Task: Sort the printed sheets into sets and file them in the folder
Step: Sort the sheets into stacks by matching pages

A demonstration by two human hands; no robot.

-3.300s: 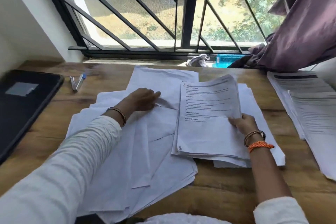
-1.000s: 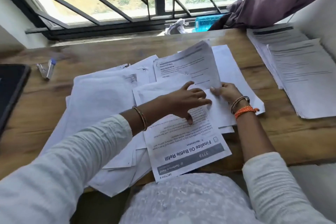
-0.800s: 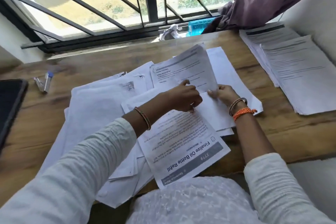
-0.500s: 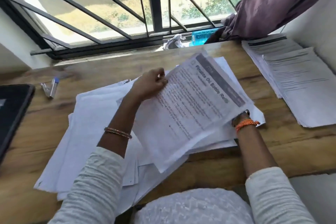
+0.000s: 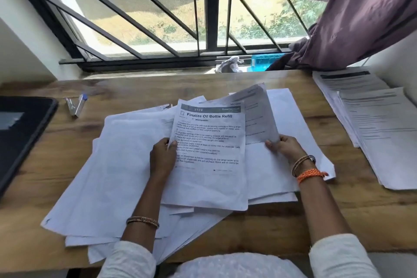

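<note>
left hand fingers pinch "Finalize Oil Bottle Refill" sheet | right hand fingers pinch lifted printed sheet | loose pile on surface

printed sheet, "3779", "Finalize Oil Bottle Refill", "Workstation"

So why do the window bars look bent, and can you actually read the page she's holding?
Head view: the wide-angle lens bows the window bars and the table edge. Daylight from the window puts glare on the wood near the sill. On the sheet gripped by the left hand, the title "Finalize Oil Bottle Refill" reads clearly; the body text is soft. The page in the right hand is shaded grey.
</note>
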